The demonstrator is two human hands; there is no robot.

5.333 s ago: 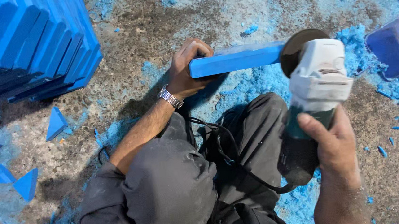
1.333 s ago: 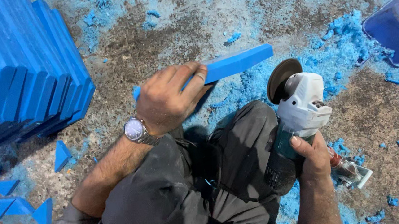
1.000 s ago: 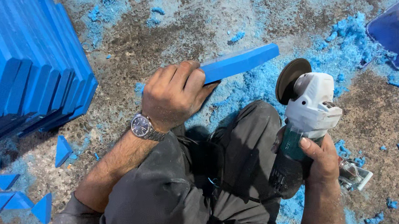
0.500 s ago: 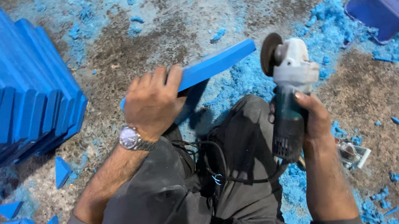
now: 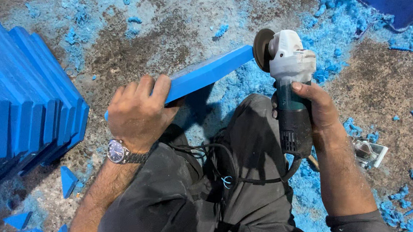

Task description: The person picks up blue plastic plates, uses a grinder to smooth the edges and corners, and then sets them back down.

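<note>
The left hand (image 5: 137, 114) grips the near end of the blue bar (image 5: 208, 71), its long axis pointing right to the grinder (image 5: 290, 89) clasped in the right hand (image 5: 321, 112), disc at the bar's far end.

No packages, labels, signs or screens in view.

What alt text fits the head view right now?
A person's left hand grips a blue bar while the right hand holds an angle grinder, its disc at the bar's end. Stacked blue bars stand left, blue shavings around.
</note>
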